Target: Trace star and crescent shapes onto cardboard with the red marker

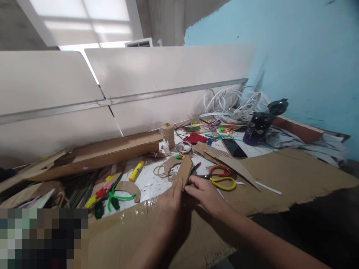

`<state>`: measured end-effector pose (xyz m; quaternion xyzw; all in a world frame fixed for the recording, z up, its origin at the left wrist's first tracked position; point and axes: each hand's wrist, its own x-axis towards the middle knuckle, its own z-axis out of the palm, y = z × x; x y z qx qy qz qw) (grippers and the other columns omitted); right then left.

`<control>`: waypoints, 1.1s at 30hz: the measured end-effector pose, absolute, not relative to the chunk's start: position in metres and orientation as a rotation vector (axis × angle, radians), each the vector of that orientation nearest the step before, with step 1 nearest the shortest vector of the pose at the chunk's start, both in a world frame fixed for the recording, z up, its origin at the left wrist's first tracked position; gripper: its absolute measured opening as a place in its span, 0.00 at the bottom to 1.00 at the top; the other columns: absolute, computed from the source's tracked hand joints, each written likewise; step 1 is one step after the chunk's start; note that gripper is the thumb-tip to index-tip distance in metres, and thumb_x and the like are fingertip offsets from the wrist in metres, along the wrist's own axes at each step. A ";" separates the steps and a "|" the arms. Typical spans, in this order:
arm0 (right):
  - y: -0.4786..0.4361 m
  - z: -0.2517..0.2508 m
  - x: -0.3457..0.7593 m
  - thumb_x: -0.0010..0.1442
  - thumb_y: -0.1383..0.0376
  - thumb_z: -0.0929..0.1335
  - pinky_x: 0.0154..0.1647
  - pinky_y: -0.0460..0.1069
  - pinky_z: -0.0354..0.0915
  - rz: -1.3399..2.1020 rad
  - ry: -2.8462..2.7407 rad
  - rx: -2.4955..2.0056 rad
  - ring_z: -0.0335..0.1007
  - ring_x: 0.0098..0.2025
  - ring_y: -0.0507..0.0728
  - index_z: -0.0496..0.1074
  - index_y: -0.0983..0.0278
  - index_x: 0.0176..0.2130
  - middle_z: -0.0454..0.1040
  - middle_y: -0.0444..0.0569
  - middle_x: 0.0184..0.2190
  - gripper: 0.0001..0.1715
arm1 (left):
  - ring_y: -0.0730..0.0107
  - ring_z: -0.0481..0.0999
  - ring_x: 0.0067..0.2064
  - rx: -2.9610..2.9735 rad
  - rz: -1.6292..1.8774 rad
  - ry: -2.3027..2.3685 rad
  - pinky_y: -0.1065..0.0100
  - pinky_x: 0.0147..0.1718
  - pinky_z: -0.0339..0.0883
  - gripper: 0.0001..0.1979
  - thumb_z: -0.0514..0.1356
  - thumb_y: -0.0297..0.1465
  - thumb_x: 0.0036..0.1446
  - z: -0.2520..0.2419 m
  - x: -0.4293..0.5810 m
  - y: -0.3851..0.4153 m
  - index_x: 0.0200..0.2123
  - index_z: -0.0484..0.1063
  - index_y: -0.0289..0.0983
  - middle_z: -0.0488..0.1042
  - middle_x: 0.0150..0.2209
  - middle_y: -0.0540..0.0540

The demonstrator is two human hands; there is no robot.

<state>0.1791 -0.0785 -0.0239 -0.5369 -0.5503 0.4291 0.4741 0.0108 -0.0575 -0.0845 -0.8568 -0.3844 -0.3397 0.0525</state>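
Note:
My left hand [169,201] and my right hand [206,195] meet at the lower end of a narrow cut cardboard piece [185,172], which stands tilted between them. My left thumb presses its near side, and my right fingers pinch the other. Just beyond my right fingertips lie scissors with red and yellow handles [220,178]. A curved cardboard strip [168,165] and loose twine [159,172] sit left of the held piece. Farther left are a yellow glue stick [136,170] and a cardboard arc [127,188].
A large torn cardboard sheet [283,183] lies under my hands and to the right. Behind stand a twine spool [168,134], a long cardboard box [98,157], a phone [234,148], a dark jar [258,127], and coiled white strips [232,104] against white panels [146,78].

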 end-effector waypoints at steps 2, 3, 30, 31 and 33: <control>-0.080 -0.022 0.181 0.59 0.58 0.68 0.30 0.50 0.53 0.982 -1.405 -1.359 0.58 0.29 0.55 0.64 0.59 0.28 0.65 0.41 0.24 0.12 | 0.50 0.86 0.52 -2.610 -1.042 -1.136 0.56 0.50 0.82 0.37 0.63 0.21 0.61 -0.086 0.010 -0.056 0.72 0.58 0.35 0.81 0.59 0.31; -0.081 -0.021 0.181 0.59 0.58 0.68 0.30 0.50 0.52 0.948 -1.430 -1.382 0.57 0.28 0.55 0.63 0.58 0.27 0.64 0.40 0.24 0.13 | 0.50 0.86 0.52 -2.606 -1.047 -1.133 0.56 0.50 0.81 0.38 0.63 0.20 0.60 -0.087 0.010 -0.056 0.72 0.58 0.35 0.81 0.59 0.31; -0.084 -0.023 0.171 0.67 0.56 0.62 0.30 0.50 0.52 0.693 -1.520 -1.529 0.64 0.29 0.57 0.65 0.58 0.33 0.71 0.44 0.27 0.12 | 0.55 0.87 0.43 -2.715 -1.136 -1.233 0.59 0.40 0.81 0.29 0.59 0.25 0.66 -0.073 0.010 -0.051 0.69 0.62 0.39 0.85 0.50 0.39; -0.083 -0.022 0.172 0.66 0.56 0.62 0.30 0.50 0.51 0.680 -1.525 -1.537 0.63 0.28 0.56 0.64 0.58 0.32 0.70 0.44 0.27 0.12 | 0.55 0.87 0.44 -2.724 -1.136 -1.233 0.59 0.41 0.81 0.30 0.59 0.25 0.66 -0.071 0.010 -0.052 0.70 0.62 0.39 0.85 0.50 0.39; -0.083 -0.021 0.172 0.66 0.57 0.62 0.30 0.50 0.49 0.653 -1.536 -1.548 0.62 0.27 0.56 0.63 0.58 0.31 0.68 0.43 0.25 0.12 | 0.55 0.86 0.44 -2.730 -1.138 -1.218 0.58 0.42 0.81 0.33 0.60 0.25 0.64 -0.068 0.010 -0.055 0.71 0.60 0.39 0.84 0.52 0.38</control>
